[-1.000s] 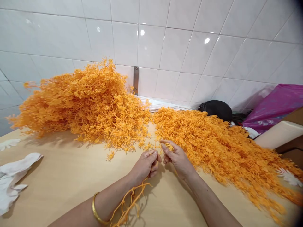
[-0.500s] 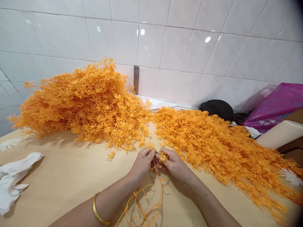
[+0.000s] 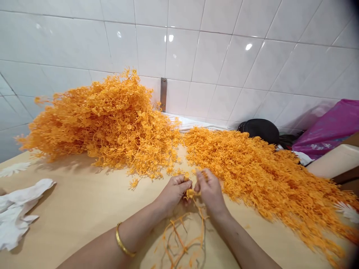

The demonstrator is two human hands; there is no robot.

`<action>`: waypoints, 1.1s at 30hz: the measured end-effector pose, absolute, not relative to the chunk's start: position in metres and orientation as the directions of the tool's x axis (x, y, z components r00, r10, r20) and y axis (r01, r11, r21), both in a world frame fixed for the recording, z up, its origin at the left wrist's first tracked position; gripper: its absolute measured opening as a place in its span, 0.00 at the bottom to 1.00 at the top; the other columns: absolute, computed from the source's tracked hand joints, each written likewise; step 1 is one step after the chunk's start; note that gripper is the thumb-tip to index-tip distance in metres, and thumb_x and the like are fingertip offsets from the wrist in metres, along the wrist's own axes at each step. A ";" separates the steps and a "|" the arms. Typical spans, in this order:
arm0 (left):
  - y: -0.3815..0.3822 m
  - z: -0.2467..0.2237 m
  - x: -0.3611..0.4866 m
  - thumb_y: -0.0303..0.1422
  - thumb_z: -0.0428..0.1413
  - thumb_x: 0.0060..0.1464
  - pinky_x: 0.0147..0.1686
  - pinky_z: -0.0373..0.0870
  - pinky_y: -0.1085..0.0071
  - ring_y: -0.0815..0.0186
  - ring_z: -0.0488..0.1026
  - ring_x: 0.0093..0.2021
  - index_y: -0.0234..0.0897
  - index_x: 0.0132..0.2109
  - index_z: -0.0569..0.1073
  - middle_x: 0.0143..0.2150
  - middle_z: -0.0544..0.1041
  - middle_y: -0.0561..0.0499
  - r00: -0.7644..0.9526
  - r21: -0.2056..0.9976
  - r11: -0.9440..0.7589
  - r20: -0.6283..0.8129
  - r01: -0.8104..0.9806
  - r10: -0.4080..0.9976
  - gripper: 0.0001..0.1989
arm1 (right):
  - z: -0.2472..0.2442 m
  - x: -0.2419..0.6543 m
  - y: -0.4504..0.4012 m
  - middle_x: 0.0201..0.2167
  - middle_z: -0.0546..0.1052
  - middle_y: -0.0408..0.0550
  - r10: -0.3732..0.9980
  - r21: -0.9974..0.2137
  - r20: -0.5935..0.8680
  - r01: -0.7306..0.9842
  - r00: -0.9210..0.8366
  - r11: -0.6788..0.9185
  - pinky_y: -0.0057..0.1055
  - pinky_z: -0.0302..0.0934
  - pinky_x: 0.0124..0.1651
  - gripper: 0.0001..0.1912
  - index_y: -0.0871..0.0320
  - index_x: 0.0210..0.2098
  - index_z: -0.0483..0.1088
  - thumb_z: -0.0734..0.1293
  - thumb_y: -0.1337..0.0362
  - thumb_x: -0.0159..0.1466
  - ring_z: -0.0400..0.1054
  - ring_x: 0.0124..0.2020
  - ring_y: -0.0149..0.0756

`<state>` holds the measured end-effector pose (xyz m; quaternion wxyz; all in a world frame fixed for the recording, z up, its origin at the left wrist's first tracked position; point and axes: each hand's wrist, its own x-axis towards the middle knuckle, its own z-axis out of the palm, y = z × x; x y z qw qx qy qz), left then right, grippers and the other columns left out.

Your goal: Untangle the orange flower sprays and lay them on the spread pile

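Note:
Between my hands is an orange artificial flower sprig (image 3: 190,194), its bare branching stem (image 3: 183,246) hanging down towards me over the table. My left hand (image 3: 176,190) is closed, thumb and fingers pinching the sprig near its flower heads. Slightly higher and to the right, my right hand (image 3: 208,188) has its fingers curled together beside the sprig. Motion smears those fingertips, and what they pinch is hidden. A few orange florets lie on the table just beyond my hands.
A tall heap of orange sprigs (image 3: 103,119) stands back left; a flatter heap (image 3: 252,175) spreads along the right. White cloth (image 3: 22,209) lies at left. A black case (image 3: 259,130), a purple bag (image 3: 331,129) and a beige roll (image 3: 335,162) sit back right, before the tiled wall (image 3: 185,56).
My right hand has moved up and slightly away from my left, turning more upright. The hanging stem has shifted and swung a little. My left hand keeps its pinch on the sprig.

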<state>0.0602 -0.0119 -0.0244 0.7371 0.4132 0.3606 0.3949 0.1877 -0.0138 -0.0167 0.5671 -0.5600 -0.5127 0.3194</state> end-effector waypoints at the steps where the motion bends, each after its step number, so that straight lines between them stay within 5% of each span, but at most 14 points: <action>1: -0.013 -0.023 0.060 0.37 0.57 0.38 0.13 0.55 0.78 0.77 0.57 0.12 0.34 0.22 0.62 0.14 0.63 0.58 0.441 0.901 0.349 -0.212 -0.257 0.872 0.13 | -0.015 0.194 -0.010 0.12 0.60 0.36 0.903 -0.974 0.214 0.156 0.373 0.166 0.25 0.53 0.21 0.15 0.56 0.20 0.56 0.60 0.54 0.56 0.55 0.15 0.26; 4: -0.016 -0.021 0.058 0.36 0.57 0.38 0.13 0.54 0.79 0.77 0.57 0.11 0.34 0.21 0.62 0.12 0.61 0.58 0.491 0.907 0.375 -0.242 -0.191 0.837 0.13 | -0.010 0.209 -0.004 0.13 0.61 0.35 0.859 -0.990 0.114 -0.020 0.500 0.143 0.24 0.54 0.21 0.14 0.56 0.22 0.56 0.62 0.54 0.54 0.57 0.15 0.25; 11: -0.010 -0.026 0.057 0.37 0.54 0.42 0.11 0.52 0.79 0.75 0.59 0.11 0.34 0.24 0.64 0.13 0.62 0.57 0.499 0.921 0.369 -0.265 -0.121 0.825 0.11 | -0.009 0.188 -0.017 0.16 0.62 0.36 1.000 -0.999 0.010 0.033 -0.014 0.011 0.23 0.53 0.20 0.18 0.57 0.37 0.64 0.64 0.53 0.52 0.57 0.16 0.25; 15: -0.012 -0.025 0.057 0.36 0.53 0.44 0.11 0.51 0.78 0.77 0.56 0.10 0.33 0.25 0.66 0.14 0.62 0.57 0.544 0.938 0.341 -0.256 -0.061 0.799 0.09 | -0.012 0.181 -0.020 0.15 0.61 0.36 0.991 -0.991 0.046 0.122 -0.124 0.061 0.22 0.48 0.18 0.12 0.58 0.30 0.64 0.64 0.55 0.53 0.54 0.15 0.24; 20: -0.008 -0.020 0.057 0.37 0.55 0.41 0.10 0.51 0.78 0.77 0.57 0.10 0.34 0.24 0.65 0.15 0.64 0.56 0.573 0.932 0.358 -0.259 -0.063 0.777 0.11 | -0.019 0.173 -0.018 0.17 0.61 0.38 0.970 -0.946 0.231 0.249 0.071 0.207 0.23 0.51 0.21 0.12 0.58 0.21 0.61 0.62 0.57 0.55 0.55 0.19 0.26; 24: -0.004 -0.017 0.057 0.38 0.56 0.39 0.11 0.52 0.79 0.77 0.59 0.11 0.34 0.25 0.65 0.17 0.64 0.57 0.565 0.923 0.372 -0.257 -0.097 0.784 0.12 | -0.025 0.169 -0.015 0.16 0.61 0.38 0.946 -0.947 0.240 0.268 0.216 0.179 0.24 0.52 0.21 0.14 0.57 0.21 0.60 0.61 0.55 0.55 0.54 0.18 0.26; 30: -0.007 -0.019 0.052 0.37 0.56 0.39 0.09 0.49 0.80 0.74 0.60 0.10 0.35 0.20 0.60 0.12 0.61 0.57 0.603 0.944 0.329 -0.246 -0.030 0.759 0.13 | -0.013 0.202 -0.003 0.14 0.60 0.34 0.810 -0.991 0.052 -0.068 0.584 0.113 0.25 0.57 0.19 0.16 0.55 0.23 0.54 0.62 0.50 0.52 0.56 0.14 0.25; 33: -0.005 -0.020 0.052 0.37 0.56 0.40 0.09 0.48 0.81 0.75 0.60 0.10 0.34 0.21 0.61 0.12 0.61 0.57 0.540 0.927 0.364 -0.260 -0.095 0.801 0.13 | 0.001 0.204 -0.012 0.17 0.62 0.36 0.887 -0.985 0.152 -0.011 0.437 0.174 0.25 0.58 0.21 0.14 0.56 0.26 0.57 0.63 0.53 0.53 0.58 0.15 0.24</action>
